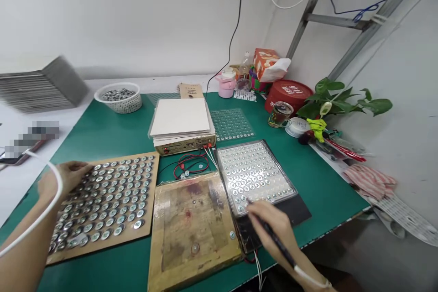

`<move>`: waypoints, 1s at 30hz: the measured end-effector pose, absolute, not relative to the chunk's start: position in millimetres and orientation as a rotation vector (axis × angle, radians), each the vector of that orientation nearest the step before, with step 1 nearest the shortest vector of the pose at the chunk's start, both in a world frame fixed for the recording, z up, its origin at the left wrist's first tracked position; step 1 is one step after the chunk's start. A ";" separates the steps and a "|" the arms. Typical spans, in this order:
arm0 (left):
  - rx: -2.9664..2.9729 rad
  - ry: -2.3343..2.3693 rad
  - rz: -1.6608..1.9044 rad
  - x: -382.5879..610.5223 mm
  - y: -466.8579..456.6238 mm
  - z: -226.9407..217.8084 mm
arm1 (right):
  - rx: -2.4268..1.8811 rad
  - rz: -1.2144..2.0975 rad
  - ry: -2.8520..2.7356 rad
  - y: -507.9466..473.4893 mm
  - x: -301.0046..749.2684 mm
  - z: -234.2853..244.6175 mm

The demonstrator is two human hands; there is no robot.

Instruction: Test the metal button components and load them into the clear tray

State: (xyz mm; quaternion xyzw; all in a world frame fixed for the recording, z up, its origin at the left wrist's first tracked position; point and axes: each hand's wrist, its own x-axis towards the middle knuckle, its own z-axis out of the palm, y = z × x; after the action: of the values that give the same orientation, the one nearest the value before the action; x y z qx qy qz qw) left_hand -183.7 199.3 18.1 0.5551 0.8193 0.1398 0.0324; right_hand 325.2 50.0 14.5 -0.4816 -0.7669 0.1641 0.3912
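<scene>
Pinching a slim black pen-like tool [281,248] over the near-left corner of a clear plastic tray [265,188], toward the green counter's [112,141] right edge, right hand [278,223] could displace round silvery discs [252,187] if its tip slips; left hand's [70,175] grip, at the brown flat board's [143,232] far-left corner, cannot be told.

One camera is sitting on the person's head, looking forward and down. It is facing across the flat green table top [126,132] to the smooth pale grey wall [153,18]. The bare left hand [71,175] and bare right hand [278,222] are showing low and near; the wall is standing farther off.
</scene>
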 end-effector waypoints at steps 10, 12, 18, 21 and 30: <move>1.997 1.696 0.728 -11.8 64.5 -3.6 | -1.147 0.302 -2.212 13.5 283.0 -28.0; 2.048 1.495 0.735 19.7 32.2 -20.0 | -1.127 0.323 -2.234 15.1 281.1 -26.8; 2.134 1.456 0.797 50.3 10.1 -37.1 | -1.086 0.371 -2.401 16.6 278.7 -19.8; 2.159 1.471 0.798 50.0 13.1 -35.6 | -1.033 0.423 -2.505 19.8 277.4 -13.7; 2.189 1.457 0.804 49.8 12.2 -37.8 | -0.999 0.555 -2.677 28.5 273.5 2.2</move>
State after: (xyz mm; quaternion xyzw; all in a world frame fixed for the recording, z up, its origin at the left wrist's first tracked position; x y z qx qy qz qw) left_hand 49.8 12.2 -37.8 0.7809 0.5196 0.2869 0.1947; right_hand 273.5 28.5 2.2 -0.3410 -0.9136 0.1893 0.1152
